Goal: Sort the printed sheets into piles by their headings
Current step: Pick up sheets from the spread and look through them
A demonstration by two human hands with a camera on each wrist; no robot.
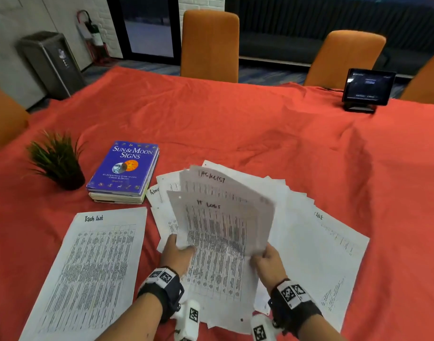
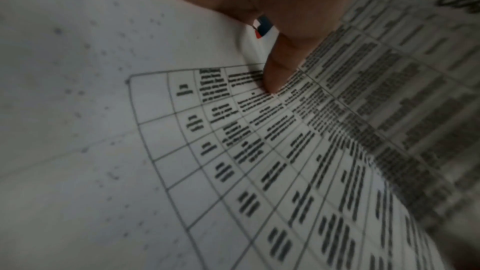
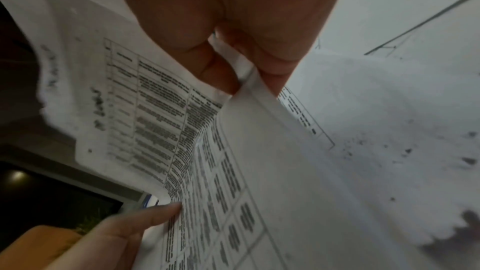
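Both hands hold up a few printed table sheets above a fanned heap of loose sheets (image 1: 309, 242) on the red cloth. The front sheet (image 1: 216, 232) is headed "IT Logs"; the sheet behind it (image 1: 211, 180) has a scrawled heading that I cannot read. My left hand (image 1: 182, 247) grips their lower left edge, its thumb (image 2: 272, 77) pressing on the print. My right hand (image 1: 262, 257) pinches the lower right edge (image 3: 241, 73) between thumb and fingers. A sheet headed "Task List" (image 1: 95, 267) lies flat at the left.
A stack of books topped by a blue one (image 1: 123, 168) and a small potted plant (image 1: 57, 163) stand left of the heap. A small screen (image 1: 367, 88) sits at the far right. Orange chairs (image 1: 209, 45) line the table's far side.
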